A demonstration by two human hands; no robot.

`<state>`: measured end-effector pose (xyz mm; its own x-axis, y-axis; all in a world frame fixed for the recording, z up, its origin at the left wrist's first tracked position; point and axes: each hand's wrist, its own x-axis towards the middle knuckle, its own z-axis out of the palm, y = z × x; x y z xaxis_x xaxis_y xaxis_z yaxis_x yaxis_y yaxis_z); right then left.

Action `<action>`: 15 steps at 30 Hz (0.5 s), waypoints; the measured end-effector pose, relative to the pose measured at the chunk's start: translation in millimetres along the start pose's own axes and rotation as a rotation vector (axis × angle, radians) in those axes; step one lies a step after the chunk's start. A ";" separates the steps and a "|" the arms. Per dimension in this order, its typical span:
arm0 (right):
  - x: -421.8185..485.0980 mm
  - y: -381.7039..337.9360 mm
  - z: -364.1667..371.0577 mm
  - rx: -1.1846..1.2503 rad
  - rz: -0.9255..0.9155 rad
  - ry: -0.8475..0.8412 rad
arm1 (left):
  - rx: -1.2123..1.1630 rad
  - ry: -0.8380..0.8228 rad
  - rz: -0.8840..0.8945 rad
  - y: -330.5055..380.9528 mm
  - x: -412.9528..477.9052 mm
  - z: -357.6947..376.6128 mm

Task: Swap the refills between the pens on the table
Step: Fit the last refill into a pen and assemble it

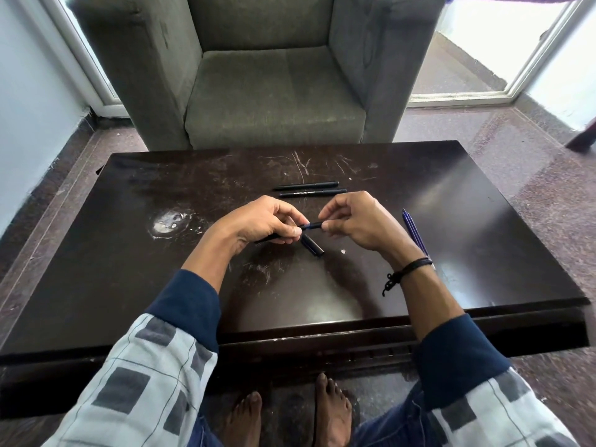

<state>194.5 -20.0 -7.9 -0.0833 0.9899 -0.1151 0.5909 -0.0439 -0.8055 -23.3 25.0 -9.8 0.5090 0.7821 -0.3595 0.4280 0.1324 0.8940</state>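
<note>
1. While both hands hovered over the dark table (161, 285), the left hand (264, 221) gripped a black pen (311, 225) with curled fingers, and the right hand (358, 221) pinched its other end.
2. A loose black piece (312, 245) lay on the table just beneath them.
3. Two more pens (309, 189) lay side by side farther back; blue refills (414, 232) lay beside the right wrist.

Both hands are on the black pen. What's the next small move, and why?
Probably draw the right hand straight away from the left hand, along the pen. A blue stretch shows between the two black parts, so the pen looks partly separated. Its cap already lies on the table, and blue refills wait at the right.
</note>
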 end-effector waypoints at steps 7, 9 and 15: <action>-2.0 -4.1 1.6 -0.007 -0.028 0.015 | 0.011 0.002 -0.002 -1.8 1.6 -1.3; -2.2 -3.7 1.6 -0.048 -0.049 0.031 | 0.005 0.005 -0.003 -2.6 2.2 -1.6; 0.8 -0.8 1.0 -0.096 -0.029 0.055 | 0.007 0.025 -0.003 -3.3 2.7 -2.9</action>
<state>193.2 -19.3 -7.9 -0.0589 0.9966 -0.0582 0.6630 -0.0046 -0.7486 -25.6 28.5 -13.0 0.4887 0.7966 -0.3558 0.4347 0.1313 0.8910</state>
